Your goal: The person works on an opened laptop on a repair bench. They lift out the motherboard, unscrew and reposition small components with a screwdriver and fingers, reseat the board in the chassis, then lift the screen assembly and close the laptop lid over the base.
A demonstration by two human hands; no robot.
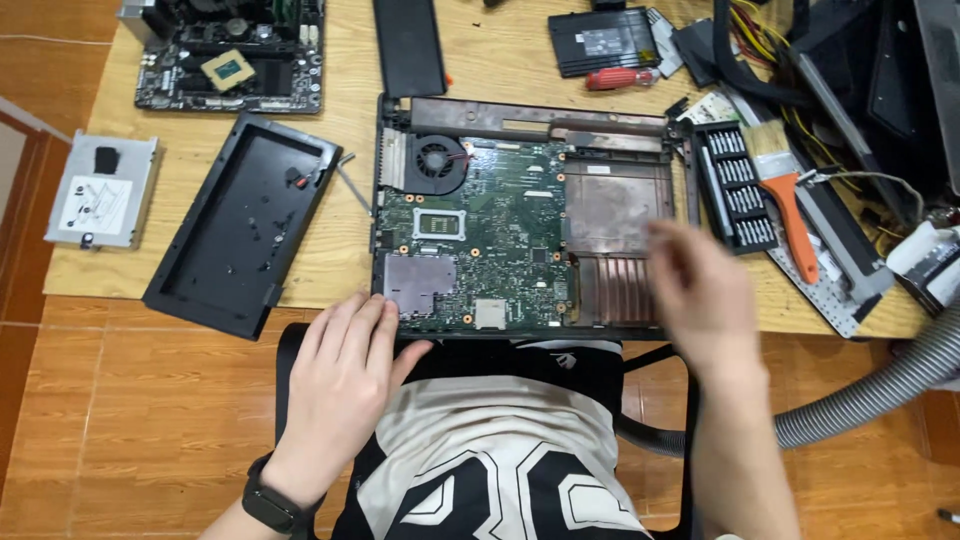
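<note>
The opened laptop (520, 225) lies steadied: your left hand (345, 385) rests flat, fingers spread, on its near edge; your right hand (700, 290) hovers blurred, grip unclear.

Count from here: one opened laptop base (520, 235), two bare motherboards counting the separate one (232, 55), one paintbrush (783, 190), one red screwdriver (620, 77), two hands (345, 385).

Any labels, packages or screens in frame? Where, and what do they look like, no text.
Hard drive in a silver caddy, far left on the floor edge: white rectangular label, small black sticker above it.
Black flat battery pack, top centre of the table: pale grey rectangular label.
White wrapped bundle, far right: dark label band.
No screens in view.
</note>
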